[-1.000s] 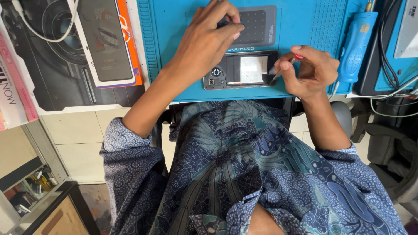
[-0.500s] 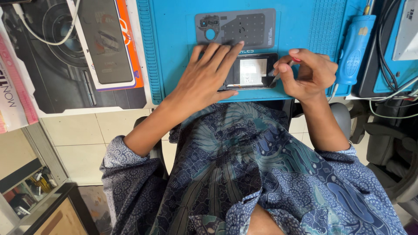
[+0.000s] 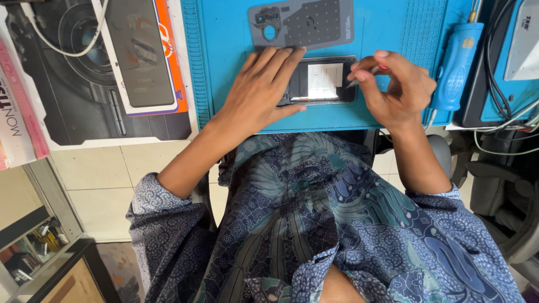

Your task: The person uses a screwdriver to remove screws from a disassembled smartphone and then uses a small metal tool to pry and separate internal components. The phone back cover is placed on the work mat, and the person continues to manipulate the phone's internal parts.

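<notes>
Left hand (image 3: 259, 95) lies flat, fingers spread, pressing the opened phone (image 3: 320, 81) on the blue mat (image 3: 387, 33). Right hand (image 3: 396, 90) pinches a thin tool (image 3: 359, 80) at the phone's right edge. Grey back panel (image 3: 303, 22) lies just beyond.

Phone's (image 3: 323, 81) left end under left hand (image 3: 259, 95)
</notes>
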